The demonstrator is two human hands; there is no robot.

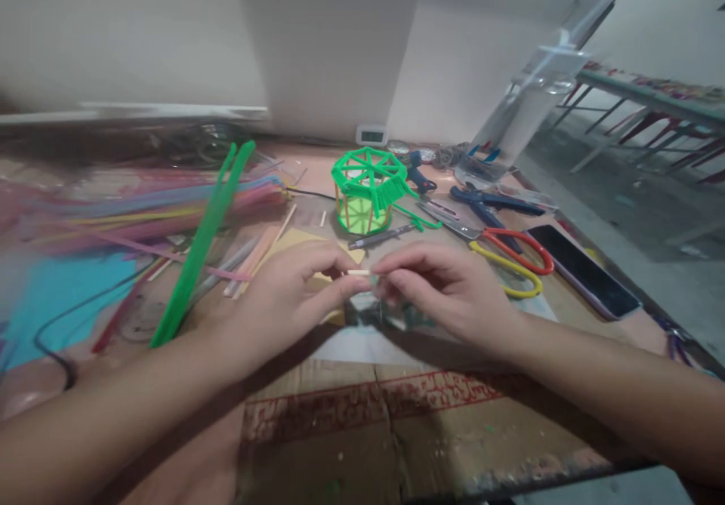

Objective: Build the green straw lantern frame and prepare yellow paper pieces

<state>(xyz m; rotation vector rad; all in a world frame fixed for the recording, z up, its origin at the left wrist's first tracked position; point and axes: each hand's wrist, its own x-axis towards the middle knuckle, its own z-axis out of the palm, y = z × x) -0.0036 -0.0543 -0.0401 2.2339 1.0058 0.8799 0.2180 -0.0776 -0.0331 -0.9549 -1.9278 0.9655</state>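
Between my two hands a short, pale thin stick (359,272) lies level, gripped at both ends by fingertips. My left hand (303,286) pinches its left end between thumb and forefinger. On the right end, my right hand (436,286) closes in a similar pinch. Just beyond stands a small round frame (369,188) of green fuzzy wire with brown uprights and a light green base. A dark pen (382,237) lies in front of that frame. Under my hands are a white sheet (351,346) and a dark, shiny item that I cannot make out.
Scissors (492,244) with red and yellow handles and a phone (586,271) lie at right. Blue pliers (492,201) and a tall clear bottle (518,112) stand farther back. Green pipe cleaners (201,252), colored bundles and blue paper (57,309) cover the left side.
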